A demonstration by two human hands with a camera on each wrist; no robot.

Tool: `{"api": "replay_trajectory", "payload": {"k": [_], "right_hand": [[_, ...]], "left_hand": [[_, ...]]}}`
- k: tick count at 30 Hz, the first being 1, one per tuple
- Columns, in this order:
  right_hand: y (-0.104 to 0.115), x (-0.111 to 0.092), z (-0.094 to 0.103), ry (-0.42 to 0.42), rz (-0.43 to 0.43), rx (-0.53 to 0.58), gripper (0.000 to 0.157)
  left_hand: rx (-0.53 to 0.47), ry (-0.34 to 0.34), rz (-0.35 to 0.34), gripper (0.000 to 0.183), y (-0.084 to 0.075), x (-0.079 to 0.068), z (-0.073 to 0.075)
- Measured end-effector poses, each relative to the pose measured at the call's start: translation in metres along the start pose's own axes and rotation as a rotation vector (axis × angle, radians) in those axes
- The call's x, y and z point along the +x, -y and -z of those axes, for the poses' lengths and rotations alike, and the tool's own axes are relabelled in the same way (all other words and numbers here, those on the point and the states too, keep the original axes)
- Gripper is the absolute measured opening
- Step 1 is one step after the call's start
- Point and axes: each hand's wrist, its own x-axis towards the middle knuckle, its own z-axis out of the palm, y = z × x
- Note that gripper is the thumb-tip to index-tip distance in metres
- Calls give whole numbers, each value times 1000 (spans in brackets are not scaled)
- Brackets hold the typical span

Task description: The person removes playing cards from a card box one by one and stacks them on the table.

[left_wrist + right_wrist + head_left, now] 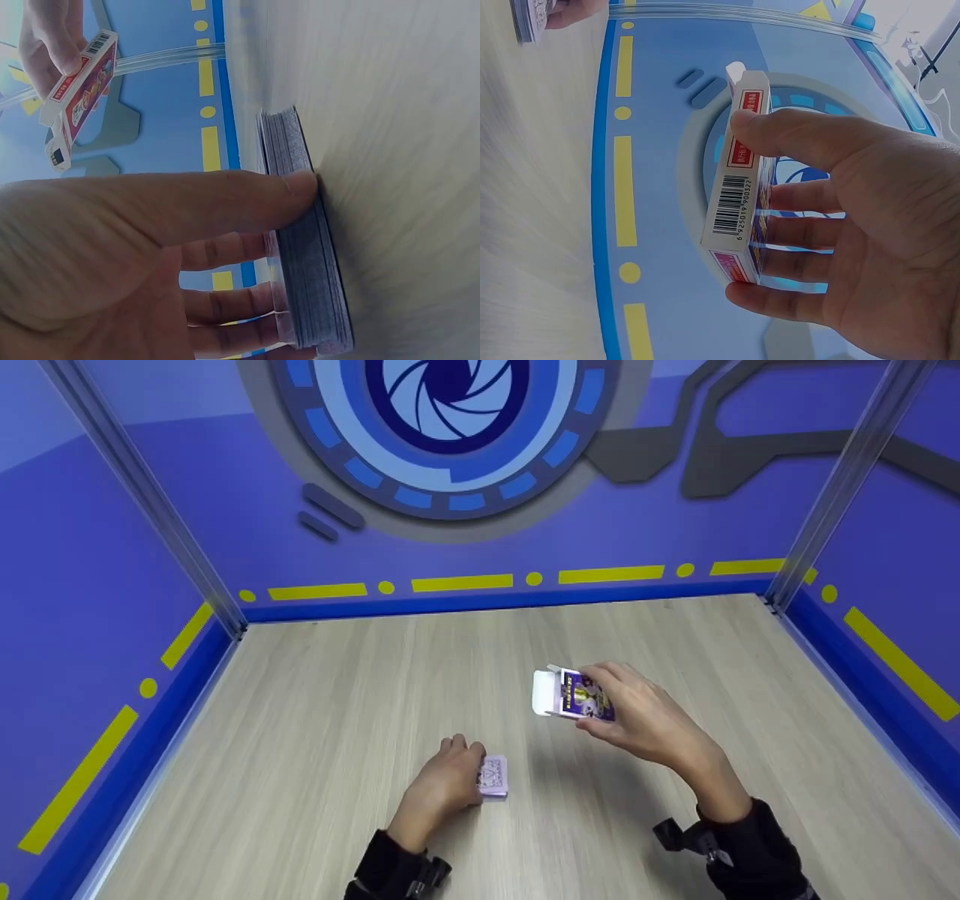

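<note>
a pale wood-grain tabletop [360, 682] is filling the lower part of the head view, and blue-purple panels are enclosing it at the back, left and right. the back panel [480, 559] is showing a big round shutter-like emblem [448, 405] and a row of yellow dashes and dots near its foot; metal posts [161, 510] are standing at the two far corners.

a person's two hands are working over the table. the left hand [444, 778], low and near the middle, is holding a deck of playing cards [493, 777] at table level. its thumb is pressing one long edge of the stack and its fingers are bending to the opposite edge, so the hand is opening only as wide as the deck. the top card is showing a purple-patterned back.

the right hand [645, 714] is gripping a small card box [591, 699] above the tabletop, farther back and to the right of the deck, well apart from it. the thumb is pushing on the narrow side that is bearing a barcode [730, 206], while the partly curled fingers are spanning the other side. the box's white end flap [545, 694] is hanging open, pointing left. black straps [757, 847] are wrapping both wrists.
</note>
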Motion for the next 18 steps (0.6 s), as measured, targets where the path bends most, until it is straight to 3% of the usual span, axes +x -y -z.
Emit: {"api": "replay_trajectory", "payload": {"k": [9,18], "right_hand": [[0,-1,-1,7,-19,6,65],[1,0,0,12,-26,9,65]], "left_hand": [[-27,27,53,59,-1,3,-1],[-18,27,38,68,2,2,0]]}}
